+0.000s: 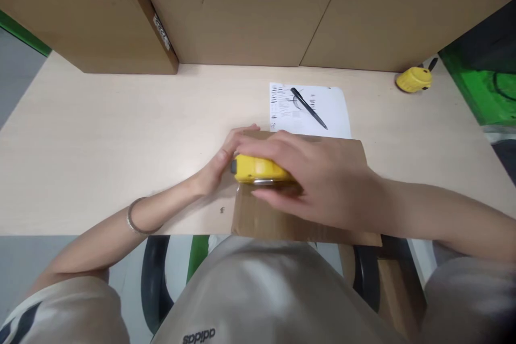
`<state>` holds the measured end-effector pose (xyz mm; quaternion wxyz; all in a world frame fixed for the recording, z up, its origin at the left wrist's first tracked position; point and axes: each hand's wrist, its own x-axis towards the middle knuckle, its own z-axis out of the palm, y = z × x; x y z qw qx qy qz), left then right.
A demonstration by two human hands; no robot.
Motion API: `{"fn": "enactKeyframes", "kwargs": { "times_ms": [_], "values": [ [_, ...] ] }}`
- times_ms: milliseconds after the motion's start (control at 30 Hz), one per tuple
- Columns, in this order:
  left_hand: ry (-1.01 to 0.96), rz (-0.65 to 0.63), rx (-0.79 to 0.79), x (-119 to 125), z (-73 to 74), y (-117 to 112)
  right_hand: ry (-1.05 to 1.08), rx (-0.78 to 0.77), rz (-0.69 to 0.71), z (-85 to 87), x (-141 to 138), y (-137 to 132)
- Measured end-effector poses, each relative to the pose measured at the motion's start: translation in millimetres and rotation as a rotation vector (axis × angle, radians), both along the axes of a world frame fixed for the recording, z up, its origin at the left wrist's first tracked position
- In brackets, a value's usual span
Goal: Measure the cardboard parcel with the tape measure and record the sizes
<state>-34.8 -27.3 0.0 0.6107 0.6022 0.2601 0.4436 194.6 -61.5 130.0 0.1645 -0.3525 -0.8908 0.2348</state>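
Pale shirt nearest; right hand grips yellow tool over cardboard box at surface edge, left hand open by box's left side. Tool looks hard, light: palm it; box probably stiff, steady edges.

A plain brown cardboard box lay flat, its longer sides running left to right, much of its top hidden. Over the box's left part sat a compact yellow tool, its dark tip pointing left at the box's left edge, a silvery strip showing along the tool's near side.
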Motion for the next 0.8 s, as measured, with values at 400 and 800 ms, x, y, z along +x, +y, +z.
{"fn": "enactKeyframes", "kwargs": {
  "times_ms": [400,800],
  "values": [
    [0.135,-0.058,0.192,-8,-3.8,11,0.053,-0.039,-0.539,-8.5,155,-62],
    [0.143,-0.064,0.344,-9,-6.9,15,0.047,-0.026,-0.662,-15.8,181,-74]
  ]
}}
